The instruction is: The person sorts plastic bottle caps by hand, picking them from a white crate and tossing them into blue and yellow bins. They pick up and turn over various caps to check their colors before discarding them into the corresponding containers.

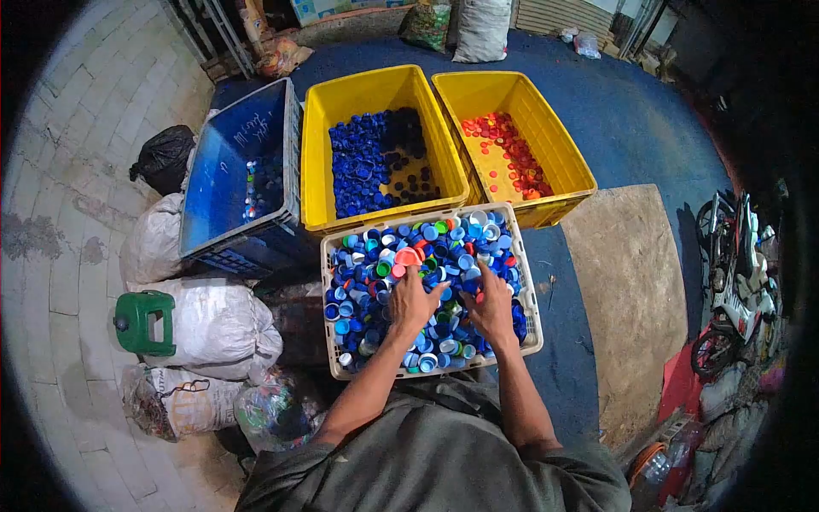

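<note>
A white crate (531, 294) in front of me is filled with loose plastic bottle caps (439, 328), mostly blue, with some white and green ones. My left hand (412, 305) is over the middle of the pile, its fingers curled at a small cluster of red bottle caps (408, 257) and its thumb pointing right. Part of its grip is hidden from above. To its right, my right hand (491, 309) reaches into the caps with fingers and thumb apart. A reddish cap lies by its thumb; I see nothing held in this hand.
Beyond the crate stand a blue bin (230, 171), a yellow bin (314, 162) with dark blue and black caps, and another yellow bin (559, 141) with red caps. White sacks (213, 320) and a green jerrycan (145, 322) are at left. A motorcycle (729, 290) is far right.
</note>
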